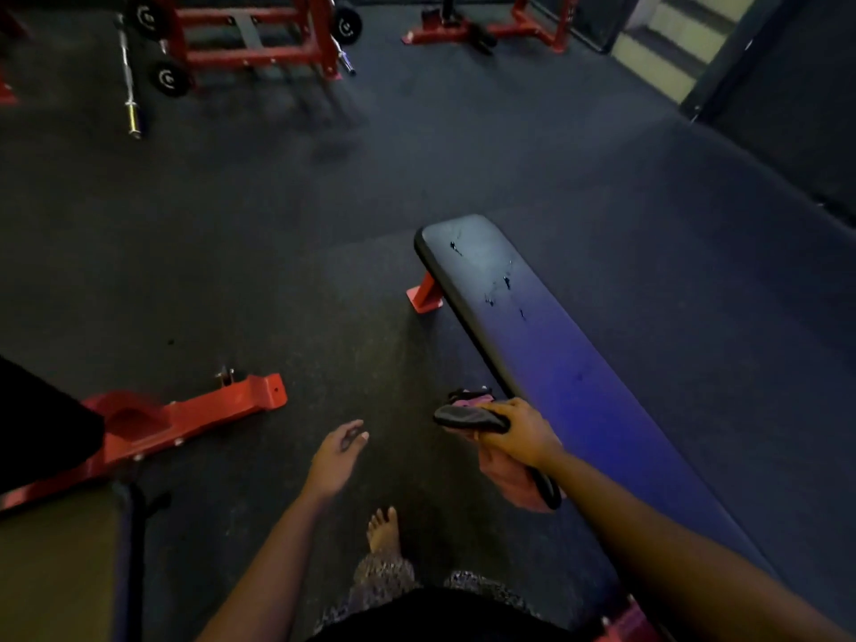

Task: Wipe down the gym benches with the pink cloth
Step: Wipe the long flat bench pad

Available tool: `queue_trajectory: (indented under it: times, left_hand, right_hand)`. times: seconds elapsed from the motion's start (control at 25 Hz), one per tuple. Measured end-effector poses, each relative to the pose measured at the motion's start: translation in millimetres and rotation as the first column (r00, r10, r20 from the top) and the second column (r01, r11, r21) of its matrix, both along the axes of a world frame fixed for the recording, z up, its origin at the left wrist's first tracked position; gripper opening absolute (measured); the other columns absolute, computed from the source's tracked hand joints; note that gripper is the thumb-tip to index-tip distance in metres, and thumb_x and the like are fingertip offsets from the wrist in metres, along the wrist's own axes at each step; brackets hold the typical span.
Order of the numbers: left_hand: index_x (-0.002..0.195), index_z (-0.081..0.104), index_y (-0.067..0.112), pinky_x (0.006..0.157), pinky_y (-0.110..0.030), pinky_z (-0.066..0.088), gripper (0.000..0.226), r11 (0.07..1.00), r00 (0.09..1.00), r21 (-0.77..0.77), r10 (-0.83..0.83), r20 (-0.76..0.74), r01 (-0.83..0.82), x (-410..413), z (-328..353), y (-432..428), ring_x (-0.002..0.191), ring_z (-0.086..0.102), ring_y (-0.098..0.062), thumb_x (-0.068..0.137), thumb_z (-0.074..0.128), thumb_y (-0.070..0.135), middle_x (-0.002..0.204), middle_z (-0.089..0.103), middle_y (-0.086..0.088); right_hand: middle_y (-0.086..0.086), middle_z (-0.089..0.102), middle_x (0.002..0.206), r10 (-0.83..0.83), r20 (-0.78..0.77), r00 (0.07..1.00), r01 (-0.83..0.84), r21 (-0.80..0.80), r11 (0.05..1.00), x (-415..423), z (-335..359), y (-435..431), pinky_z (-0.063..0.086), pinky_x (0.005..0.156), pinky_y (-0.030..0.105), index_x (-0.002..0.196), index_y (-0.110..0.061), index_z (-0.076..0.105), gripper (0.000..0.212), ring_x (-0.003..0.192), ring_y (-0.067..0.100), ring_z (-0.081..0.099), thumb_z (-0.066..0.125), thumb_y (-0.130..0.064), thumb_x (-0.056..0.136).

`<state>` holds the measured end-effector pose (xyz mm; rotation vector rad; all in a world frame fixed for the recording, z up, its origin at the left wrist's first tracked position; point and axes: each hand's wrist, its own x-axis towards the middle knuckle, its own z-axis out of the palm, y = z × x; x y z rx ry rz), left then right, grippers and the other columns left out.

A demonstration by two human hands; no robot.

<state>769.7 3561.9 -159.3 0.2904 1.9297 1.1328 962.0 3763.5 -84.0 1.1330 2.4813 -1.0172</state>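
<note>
Your right hand (521, 435) grips the pink cloth (507, 477) plus, seemingly, a dark strap (472, 418); left hand (337, 458) open, empty. Wiping pending: bring the cloth onto the bench (556, 345).

You are standing in a gym: a flat padded bench (546, 345) on red steel feet is sitting on dark rubber flooring (278, 224), and beyond it a red rack (250, 39) is holding a barbell (127, 76) and black weight plates (170, 78).
</note>
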Motion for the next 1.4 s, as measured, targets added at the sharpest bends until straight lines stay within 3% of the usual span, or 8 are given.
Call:
queue_trajectory:
  times: [0.44,0.6,0.72,0.84,1.04,1.2,1.28,1.4]
  left_hand:
    - [0.131,0.050,0.014,0.106,-0.037,0.037,0.040,0.974,0.955,-0.005,-0.225,-0.194,0.228,-228.3,16.6,253.4,0.125,0.046,-0.025,0.093,0.053,0.026,0.138,0.045,-0.012]
    - [0.134,0.046,0.012,0.107,-0.034,0.031,0.042,0.983,0.972,0.005,-0.179,-0.155,0.182,-287.4,-1.6,341.2,0.131,0.041,-0.026,0.095,0.049,0.027,0.139,0.043,-0.012]
    - [0.136,0.044,0.013,0.103,-0.026,0.028,0.043,0.983,0.978,-0.005,-0.182,-0.105,0.183,-325.2,-28.7,406.9,0.131,0.040,-0.022,0.097,0.042,0.031,0.141,0.042,-0.010]
    - [0.138,0.042,0.013,0.104,-0.026,0.026,0.046,0.982,0.980,-0.010,-0.190,-0.059,0.190,-353.0,-64.2,472.2,0.133,0.037,-0.020,0.099,0.036,0.035,0.144,0.040,-0.008]
    - [0.139,0.040,0.017,0.101,-0.023,0.025,0.046,0.959,0.959,-0.017,-0.285,-0.011,0.284,-383.9,-140.6,551.0,0.133,0.035,-0.016,0.099,0.030,0.038,0.145,0.039,-0.004]
    - [0.139,0.041,0.023,0.111,-0.040,0.030,0.070,0.950,0.939,0.045,-0.311,0.149,0.308,-382.5,-176.6,592.0,0.131,0.040,-0.017,0.086,0.031,0.069,0.143,0.044,-0.002]
    - [0.137,0.044,0.026,0.111,-0.046,0.032,0.081,0.961,0.931,0.057,-0.277,0.237,0.271,-378.2,-180.7,607.2,0.130,0.042,-0.019,0.077,0.031,0.078,0.141,0.046,-0.002]
    - [0.138,0.043,0.026,0.112,-0.040,0.029,0.056,0.916,0.896,0.053,-0.400,0.193,0.398,-363.0,-178.6,628.2,0.133,0.038,-0.018,0.094,0.026,0.056,0.144,0.043,0.000]
  right_hand:
    - [0.003,0.048,0.127,-0.252,-0.161,0.954,0.265,0.070,0.962,-207.9,-15.9,181.0,0.042,0.095,0.033,0.131,-0.032,0.051,0.052,0.114,0.024,0.051,0.065,-0.042,0.082]
    - [0.006,0.049,0.122,-0.357,-0.149,0.922,0.373,0.095,0.923,-277.4,-36.1,254.2,0.041,0.089,0.030,0.129,-0.032,0.052,0.050,0.110,0.027,0.053,0.066,-0.039,0.082]
    - [0.006,0.048,0.124,-0.383,-0.116,0.916,0.399,0.186,0.898,-323.6,-58.0,306.0,0.046,0.090,0.040,0.129,-0.037,0.050,0.050,0.109,0.031,0.053,0.063,-0.040,0.081]
    - [0.004,0.046,0.129,-0.257,-0.039,0.966,0.256,0.326,0.910,-365.5,-98.5,339.7,0.044,0.090,0.041,0.132,-0.040,0.046,0.057,0.111,0.029,0.049,0.057,-0.047,0.077]
    - [0.005,0.043,0.139,-0.149,0.091,0.985,0.092,0.452,0.887,-412.4,-196.8,366.9,0.047,0.081,0.044,0.130,-0.044,0.045,0.071,0.113,0.031,0.050,0.074,-0.043,0.065]
    - [0.002,0.036,0.144,-0.103,0.115,0.988,0.028,0.520,0.854,-415.9,-230.8,396.4,0.045,0.085,0.045,0.134,-0.048,0.037,0.065,0.119,0.029,0.037,0.049,-0.053,0.070]
    - [0.002,0.033,0.147,-0.191,0.117,0.975,0.102,0.530,0.842,-410.4,-230.5,428.8,0.041,0.087,0.045,0.135,-0.049,0.033,0.070,0.122,0.029,0.032,0.054,-0.042,0.068]
    - [0.003,0.026,0.151,-0.411,0.126,0.903,0.286,0.537,0.794,-395.9,-230.6,489.3,0.034,0.092,0.044,0.138,-0.050,0.029,0.071,0.126,0.032,0.032,0.060,-0.033,0.075]
